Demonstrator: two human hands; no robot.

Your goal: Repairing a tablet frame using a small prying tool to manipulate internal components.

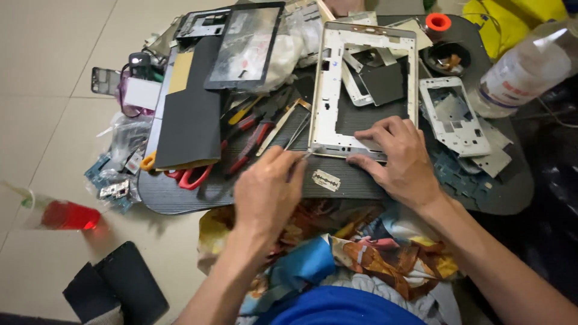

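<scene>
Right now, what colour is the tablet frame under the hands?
White, with a pale gold edge: the tablet frame, pinned by the right hand. Head view shows it best.

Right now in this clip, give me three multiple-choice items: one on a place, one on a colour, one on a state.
1. Where does the razor blade lie?
A. on the floor tiles
B. on the dark ribbed tray, between the hands
C. inside the bottle

2. What colour are the scissors' handles?
A. red
B. green
C. white

3. What is the right hand doing?
A. lifted clear
B. gripping the bottle
C. pressing on the tablet frame

Answers: 1 B, the blade rests on the tray below the frame; 2 A, red loops show beneath the black sheet; 3 C, its fingers lie flat on the frame's lower edge.
</scene>
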